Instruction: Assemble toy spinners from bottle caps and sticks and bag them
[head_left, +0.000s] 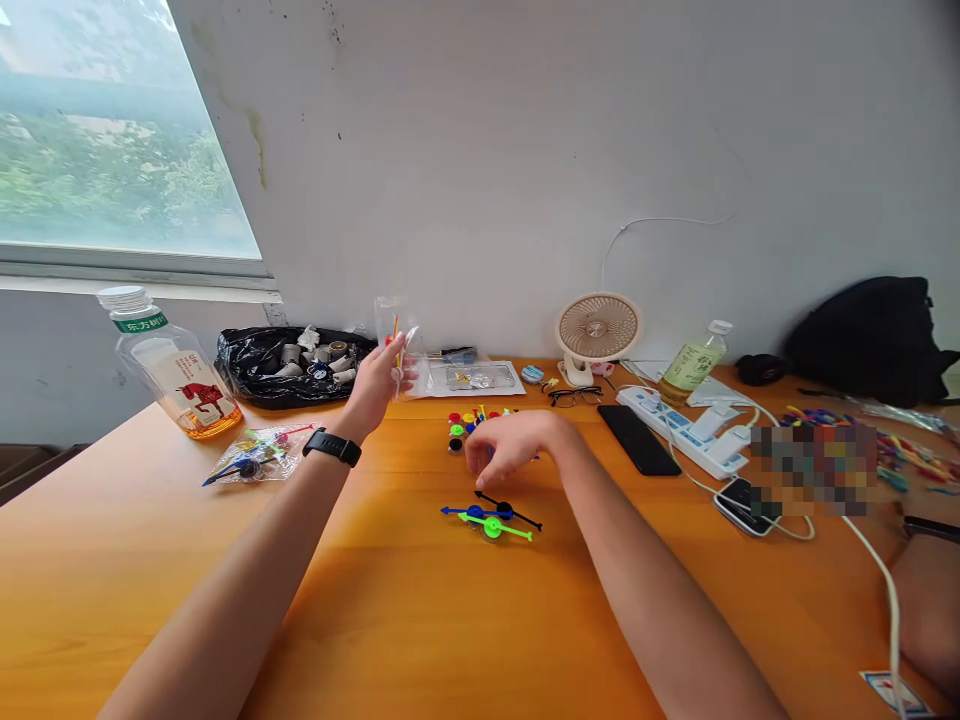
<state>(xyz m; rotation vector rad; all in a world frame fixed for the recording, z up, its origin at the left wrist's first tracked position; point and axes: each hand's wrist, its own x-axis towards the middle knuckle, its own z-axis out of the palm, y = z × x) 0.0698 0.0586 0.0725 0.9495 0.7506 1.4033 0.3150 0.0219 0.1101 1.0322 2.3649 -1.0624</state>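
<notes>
My left hand (381,378) is raised over the back of the table, closed on a clear plastic bag (391,304). Yellow and red pieces show through the film. My right hand (510,442) hangs palm down over the middle, fingers loosely bent with the thumb apart, and nothing visible in them. Just below its thumb lie a black arrow spinner (505,510), a blue arrow spinner (474,513) and a green arrow spinner (493,526), close together and partly overlapping. Behind the fingers sits a group of small coloured discs (456,431), partly hidden by the hand.
A filled bag of spinners (259,455) lies left, beside a large drink bottle (176,365) and a black bag (292,365). Toward the right are a fan (598,330), glasses (576,396), a phone (637,438), a power strip (682,430) with cables, and another person's arm (930,600).
</notes>
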